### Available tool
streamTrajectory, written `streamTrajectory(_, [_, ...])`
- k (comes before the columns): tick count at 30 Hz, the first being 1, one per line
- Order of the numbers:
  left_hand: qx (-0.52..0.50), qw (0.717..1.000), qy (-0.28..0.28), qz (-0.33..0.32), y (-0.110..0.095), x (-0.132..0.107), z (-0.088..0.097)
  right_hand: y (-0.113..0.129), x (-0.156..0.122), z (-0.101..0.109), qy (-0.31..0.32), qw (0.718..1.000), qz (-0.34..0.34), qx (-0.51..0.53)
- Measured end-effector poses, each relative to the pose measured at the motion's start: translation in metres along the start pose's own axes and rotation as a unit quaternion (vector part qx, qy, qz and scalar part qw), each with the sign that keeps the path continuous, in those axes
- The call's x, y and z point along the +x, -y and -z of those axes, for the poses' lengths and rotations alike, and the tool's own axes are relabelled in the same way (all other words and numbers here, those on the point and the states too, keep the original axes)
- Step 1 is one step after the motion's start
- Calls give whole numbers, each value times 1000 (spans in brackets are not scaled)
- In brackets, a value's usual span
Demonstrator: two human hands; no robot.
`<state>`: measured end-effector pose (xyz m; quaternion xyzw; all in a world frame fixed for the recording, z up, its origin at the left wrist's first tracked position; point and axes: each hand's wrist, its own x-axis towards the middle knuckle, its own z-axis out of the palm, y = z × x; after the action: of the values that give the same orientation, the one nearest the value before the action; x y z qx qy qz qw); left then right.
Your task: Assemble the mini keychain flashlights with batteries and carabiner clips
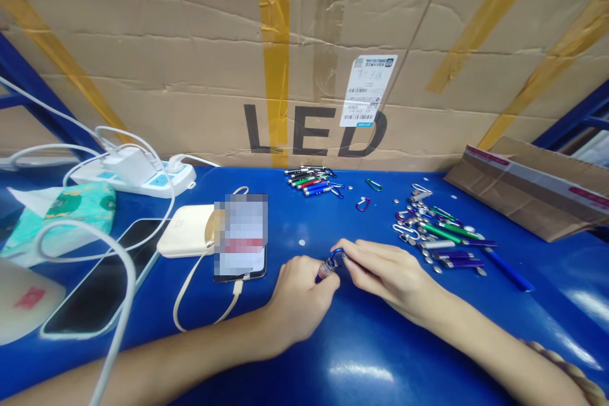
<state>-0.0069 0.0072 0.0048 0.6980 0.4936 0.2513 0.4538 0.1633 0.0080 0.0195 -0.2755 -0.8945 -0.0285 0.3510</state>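
My left hand (299, 297) is closed around a small flashlight (326, 269); only its silvery end shows, the rest lies hidden in the fist. At that end a blue carabiner (336, 252) meets the flashlight, pinched between the thumb and fingers of my right hand (392, 269). Whether the two parts are hooked together, I cannot tell. Beyond my hands, a row of assembled flashlights (311, 183) in black, green, red and blue lies with clips on. Loose green tubes (440, 233), purple tubes (459, 260), caps and carabiners (404, 231) are heaped to the right.
A phone (257, 266) on a cable, a cream power bank (185, 231), a dark phone (109, 279), a tissue pack (90, 206) and a power strip (176, 183) occupy the left. An open cardboard box (528, 190) stands right. A big carton (200, 76) walls the back.
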Motion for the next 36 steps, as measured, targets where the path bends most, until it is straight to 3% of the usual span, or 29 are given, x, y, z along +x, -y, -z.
streamTrajectory(6, [-36,999,-38,-2,-2,1,0,-3,6,11,82,994,-56,51])
streamTrajectory(12, [14,997,-73,-18,-6,3,-1,-13,9,31,181,972,-126,81])
streamTrajectory(18, [111,992,-59,10,-14,-2,2,-27,9,34,190,967,-142,97])
streamTrajectory(24, [251,967,-12,-51,-25,-1,9,-42,8,39,208,957,-194,63])
streamTrajectory(27, [349,931,-34,-102,-33,10,12,-52,3,42,202,960,-192,-1])
streamTrajectory(36, [400,900,-132,-112,-36,90,17,-71,-4,53,229,940,-243,-77])
